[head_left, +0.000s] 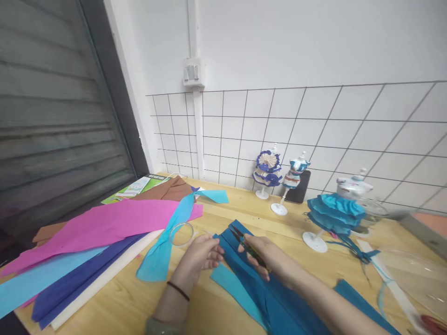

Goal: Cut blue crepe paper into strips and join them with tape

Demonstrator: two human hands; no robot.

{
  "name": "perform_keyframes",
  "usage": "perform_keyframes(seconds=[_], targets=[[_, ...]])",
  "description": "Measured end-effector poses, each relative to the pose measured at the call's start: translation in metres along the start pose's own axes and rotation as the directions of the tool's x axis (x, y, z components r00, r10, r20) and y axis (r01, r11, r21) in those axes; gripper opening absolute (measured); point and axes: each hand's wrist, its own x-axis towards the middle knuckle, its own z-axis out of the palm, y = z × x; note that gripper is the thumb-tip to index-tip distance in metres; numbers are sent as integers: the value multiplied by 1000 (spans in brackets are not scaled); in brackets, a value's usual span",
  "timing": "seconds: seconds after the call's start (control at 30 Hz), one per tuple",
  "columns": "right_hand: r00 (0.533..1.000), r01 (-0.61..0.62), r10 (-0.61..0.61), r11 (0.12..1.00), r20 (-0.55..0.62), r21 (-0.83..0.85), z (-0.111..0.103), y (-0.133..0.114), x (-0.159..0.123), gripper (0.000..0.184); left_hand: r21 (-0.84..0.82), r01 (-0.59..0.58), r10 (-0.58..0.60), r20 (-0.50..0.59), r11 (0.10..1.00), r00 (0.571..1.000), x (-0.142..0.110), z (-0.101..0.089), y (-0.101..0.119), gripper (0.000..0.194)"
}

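In my right hand [260, 256] I grip a pair of small dark thread snips [238, 234], blades pointing up and left. They are over a sheet of deep blue crepe paper [286, 302], which spreads toward the front edge. My left hand [202, 253], with a black band at the wrist, has its fingers curled in at the upper left corner of that sheet and seems to pinch it. A lighter turquoise strip [240, 293] lies partly under the blue paper. Just left of my left hand, a roll of clear tape [181, 234] rests by a twisted turquoise strip [159, 253].
Layered pink [115, 223], brown, blue and white paper sheets cover the left side. Three small dress-form stands stand at the back: one purple and cream [267, 172], one slim [295, 174], one with turquoise ruffles [335, 214]. A dark phone [301, 190] leans against the wall grid.
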Motion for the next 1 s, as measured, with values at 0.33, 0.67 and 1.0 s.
perform_keyframes(seconds=[0.33, 0.67, 1.0], targets=[[904, -153, -176, 717, -389, -680, -100, 61, -71, 30, -137, -132, 134, 10, 982, 991, -9, 8, 10, 7], [877, -165, -323, 494, -356, -854, -90, 69, -99, 25, -373, -180, 200, 14, 910, 980, -16, 11, 17, 15], [938, -209, -114, 564, -326, -799, -72, 85, -133, 19, -736, -176, 283, 22, 653, 959, -22, -5, 25, 25]])
